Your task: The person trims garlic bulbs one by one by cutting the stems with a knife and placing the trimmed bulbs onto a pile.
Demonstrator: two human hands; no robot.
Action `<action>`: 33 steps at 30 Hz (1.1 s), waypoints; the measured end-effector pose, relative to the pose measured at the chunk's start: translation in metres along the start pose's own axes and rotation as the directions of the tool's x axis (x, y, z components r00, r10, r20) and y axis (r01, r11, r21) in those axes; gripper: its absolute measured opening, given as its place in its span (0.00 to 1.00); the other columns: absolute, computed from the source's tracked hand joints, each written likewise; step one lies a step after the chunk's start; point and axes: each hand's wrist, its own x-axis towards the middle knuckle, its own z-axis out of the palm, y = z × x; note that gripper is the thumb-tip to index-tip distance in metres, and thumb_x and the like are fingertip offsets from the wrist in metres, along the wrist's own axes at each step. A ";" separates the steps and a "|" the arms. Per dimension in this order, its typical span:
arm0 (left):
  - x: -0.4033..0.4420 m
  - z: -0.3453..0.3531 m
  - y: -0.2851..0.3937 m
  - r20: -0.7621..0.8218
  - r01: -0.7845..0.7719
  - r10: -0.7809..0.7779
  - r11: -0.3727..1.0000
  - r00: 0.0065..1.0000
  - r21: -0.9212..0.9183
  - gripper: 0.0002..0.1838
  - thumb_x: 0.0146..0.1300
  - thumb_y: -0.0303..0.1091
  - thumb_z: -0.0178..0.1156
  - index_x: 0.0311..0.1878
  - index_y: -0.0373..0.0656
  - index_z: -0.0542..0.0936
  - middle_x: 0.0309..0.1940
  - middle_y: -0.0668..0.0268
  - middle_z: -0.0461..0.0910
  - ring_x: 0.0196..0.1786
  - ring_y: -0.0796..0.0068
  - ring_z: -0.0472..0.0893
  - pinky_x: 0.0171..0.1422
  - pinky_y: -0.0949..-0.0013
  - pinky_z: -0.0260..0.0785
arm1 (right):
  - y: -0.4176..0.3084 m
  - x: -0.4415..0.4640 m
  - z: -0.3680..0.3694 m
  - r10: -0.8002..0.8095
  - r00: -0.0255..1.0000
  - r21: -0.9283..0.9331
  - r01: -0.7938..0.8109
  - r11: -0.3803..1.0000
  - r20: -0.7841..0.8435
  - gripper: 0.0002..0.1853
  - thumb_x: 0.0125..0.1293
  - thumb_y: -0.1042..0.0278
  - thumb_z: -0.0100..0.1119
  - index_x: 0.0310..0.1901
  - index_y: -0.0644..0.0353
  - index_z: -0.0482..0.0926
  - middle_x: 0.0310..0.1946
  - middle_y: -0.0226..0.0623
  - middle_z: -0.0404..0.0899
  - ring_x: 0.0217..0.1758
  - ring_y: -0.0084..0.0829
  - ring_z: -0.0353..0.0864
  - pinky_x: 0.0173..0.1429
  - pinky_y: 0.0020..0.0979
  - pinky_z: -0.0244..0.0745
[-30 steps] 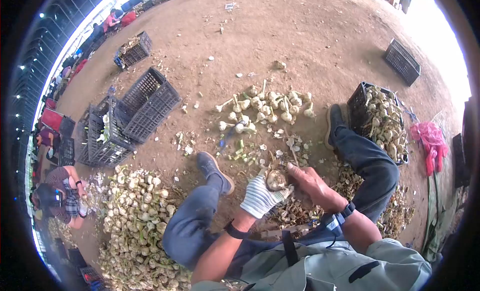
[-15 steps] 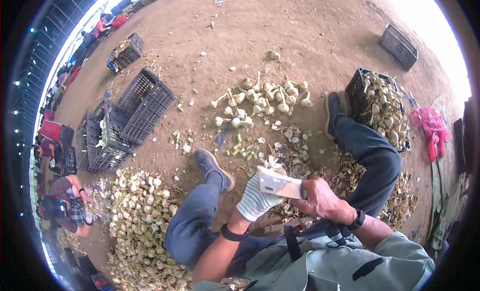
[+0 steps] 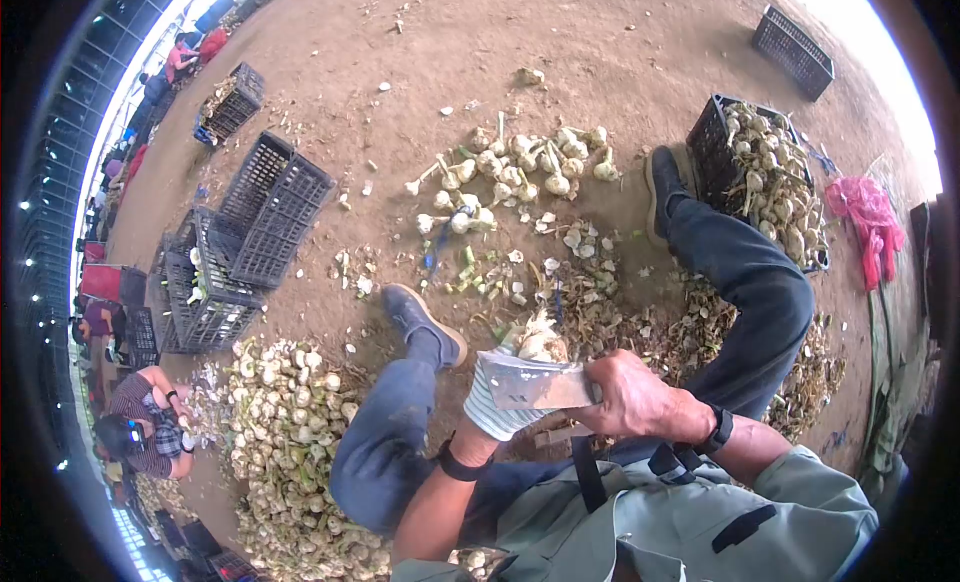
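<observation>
A cleaver (image 3: 540,386) with a broad, stained blade is gripped by my bare right hand (image 3: 632,394), fingers wrapped round its handle. The blade lies across my left hand (image 3: 498,397), which wears a striped white-and-green glove. Just beyond the blade a garlic bulb (image 3: 540,340) with ragged, peeling skin shows, held in the gloved fingers; the blade hides most of those fingers. On the ground ahead lies a loose group of garlic bulbs (image 3: 520,167), some with stalks. Cut stalks and skins (image 3: 490,272) are strewn nearer my feet.
A large garlic heap (image 3: 290,452) spreads beside my left leg. A crate of garlic (image 3: 765,172) stands by my right foot. Black crates (image 3: 275,212) lean at left, another crate (image 3: 793,52) lies far right. A pink net bag (image 3: 868,227) is at right; a person (image 3: 150,422) sits at left.
The cleaver blade has turned flatter and lower across my gloved hand, uncovering more of the garlic bulb. The view has shifted slightly; my legs stay in place.
</observation>
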 end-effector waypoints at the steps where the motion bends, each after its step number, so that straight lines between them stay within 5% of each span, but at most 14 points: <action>1: -0.001 -0.002 0.000 -0.026 -0.066 0.069 0.989 0.997 0.131 0.25 0.62 0.54 0.59 0.59 0.54 0.78 0.53 0.70 0.81 0.58 0.69 0.78 0.67 0.57 0.64 | 0.001 0.001 0.001 -0.009 1.000 -0.016 0.009 1.000 0.018 0.20 0.52 0.56 0.66 0.26 0.71 0.80 0.18 0.59 0.75 0.26 0.58 0.80 0.34 0.46 0.77; 5: 0.003 -0.005 0.002 -0.066 -0.160 0.160 0.987 0.985 0.018 0.27 0.55 0.43 0.66 0.58 0.47 0.77 0.48 0.67 0.83 0.52 0.71 0.80 0.62 0.65 0.69 | 0.022 0.004 0.011 -0.075 0.997 0.027 0.074 0.997 0.034 0.19 0.52 0.57 0.66 0.26 0.70 0.80 0.15 0.55 0.75 0.21 0.51 0.81 0.32 0.44 0.76; 7: 0.010 -0.017 0.018 -0.079 -0.039 0.043 0.998 0.996 0.049 0.27 0.53 0.41 0.67 0.57 0.45 0.76 0.45 0.67 0.83 0.49 0.72 0.81 0.60 0.67 0.71 | 0.070 0.002 0.030 0.034 0.999 0.260 -0.027 0.965 -0.021 0.19 0.54 0.57 0.63 0.24 0.70 0.79 0.12 0.45 0.73 0.17 0.38 0.77 0.27 0.41 0.73; 9: 0.021 -0.043 0.034 -0.099 -0.049 0.075 0.967 0.992 0.251 0.26 0.50 0.41 0.68 0.52 0.42 0.76 0.38 0.70 0.84 0.46 0.74 0.83 0.59 0.70 0.73 | 0.155 -0.005 0.037 0.483 0.867 0.170 -0.498 0.850 0.121 0.19 0.57 0.58 0.60 0.21 0.70 0.79 0.11 0.37 0.71 0.16 0.26 0.71 0.22 0.34 0.69; 12: 0.024 -0.038 0.041 -0.294 -0.074 0.161 0.955 0.942 0.286 0.13 0.51 0.41 0.65 0.38 0.45 0.80 0.36 0.67 0.84 0.48 0.67 0.82 0.62 0.62 0.71 | 0.131 -0.025 0.023 0.409 0.909 0.302 -0.411 0.860 0.074 0.18 0.61 0.61 0.57 0.21 0.69 0.79 0.11 0.33 0.72 0.17 0.24 0.74 0.21 0.32 0.67; 13: 0.024 -0.026 0.034 -0.142 0.186 -0.332 0.781 0.933 -0.596 0.17 0.50 0.41 0.68 0.42 0.45 0.79 0.40 0.67 0.83 0.49 0.71 0.82 0.61 0.65 0.72 | 0.094 -0.020 0.022 0.471 0.882 0.424 -0.424 0.800 -0.009 0.16 0.59 0.62 0.58 0.22 0.67 0.77 0.14 0.30 0.70 0.20 0.19 0.70 0.24 0.32 0.64; 14: 0.037 -0.021 0.029 0.316 0.330 -0.474 -0.055 0.822 -0.942 0.21 0.49 0.40 0.70 0.46 0.44 0.77 0.44 0.67 0.82 0.49 0.74 0.81 0.60 0.68 0.72 | 0.075 -0.011 0.013 0.386 0.921 0.367 -0.343 0.865 -0.051 0.15 0.58 0.63 0.59 0.23 0.67 0.78 0.14 0.31 0.72 0.21 0.20 0.71 0.25 0.33 0.66; 15: 0.041 -0.020 0.034 0.321 0.339 -0.467 -0.048 0.824 -0.940 0.21 0.49 0.40 0.70 0.46 0.44 0.77 0.44 0.67 0.82 0.49 0.74 0.81 0.60 0.68 0.72 | 0.062 -0.009 0.011 0.310 0.948 0.315 -0.275 0.908 -0.065 0.14 0.58 0.64 0.59 0.24 0.68 0.78 0.15 0.33 0.73 0.21 0.22 0.72 0.25 0.34 0.67; 17: 0.041 -0.021 0.041 0.131 0.374 -0.486 0.447 0.864 -0.812 0.15 0.68 0.47 0.56 0.50 0.47 0.73 0.43 0.68 0.81 0.50 0.76 0.78 0.55 0.54 0.73 | 0.051 0.000 0.010 0.097 0.994 0.250 -0.082 0.965 -0.048 0.16 0.58 0.61 0.62 0.30 0.71 0.82 0.17 0.45 0.79 0.21 0.30 0.81 0.28 0.38 0.74; 18: 0.037 -0.015 0.025 -0.039 0.197 -0.222 0.921 0.974 -0.337 0.17 0.67 0.45 0.57 0.52 0.46 0.72 0.45 0.68 0.81 0.50 0.76 0.78 0.52 0.61 0.75 | 0.034 0.001 0.004 0.066 0.997 0.229 -0.055 0.972 -0.043 0.15 0.57 0.62 0.63 0.37 0.68 0.84 0.22 0.49 0.81 0.24 0.32 0.83 0.31 0.38 0.76; 23: 0.028 0.009 0.011 -0.268 0.017 -0.385 0.597 0.883 -0.802 0.28 0.66 0.45 0.58 0.64 0.39 0.69 0.51 0.66 0.79 0.53 0.74 0.78 0.55 0.67 0.73 | 0.014 0.012 0.025 0.080 0.985 0.411 -0.011 0.912 -0.150 0.22 0.60 0.57 0.66 0.49 0.66 0.82 0.28 0.45 0.84 0.28 0.30 0.83 0.35 0.35 0.76; 25: 0.026 0.023 0.005 0.011 0.026 -0.560 0.018 0.829 -1.000 0.29 0.66 0.45 0.60 0.64 0.39 0.69 0.53 0.66 0.78 0.53 0.74 0.77 0.58 0.68 0.72 | 0.015 0.017 0.044 0.109 0.970 0.636 0.056 0.770 -0.218 0.22 0.63 0.54 0.67 0.51 0.64 0.81 0.28 0.36 0.83 0.27 0.24 0.79 0.33 0.32 0.75; 30: 0.028 0.007 0.004 -0.101 -0.039 -0.468 0.141 0.878 -0.989 0.31 0.66 0.48 0.62 0.64 0.35 0.69 0.55 0.62 0.77 0.55 0.71 0.77 0.61 0.66 0.70 | -0.007 0.022 0.023 0.306 0.952 0.844 -0.143 0.518 -0.027 0.17 0.67 0.59 0.66 0.46 0.66 0.81 0.25 0.25 0.78 0.27 0.16 0.74 0.29 0.22 0.69; 33: 0.016 -0.015 0.006 -0.036 -0.055 -0.571 -0.015 0.820 -0.998 0.26 0.67 0.41 0.61 0.61 0.33 0.71 0.53 0.60 0.78 0.52 0.70 0.79 0.61 0.66 0.70 | -0.001 0.024 0.004 0.339 0.934 0.723 -0.154 0.674 -0.117 0.15 0.65 0.62 0.66 0.44 0.66 0.82 0.23 0.25 0.77 0.26 0.16 0.73 0.28 0.23 0.69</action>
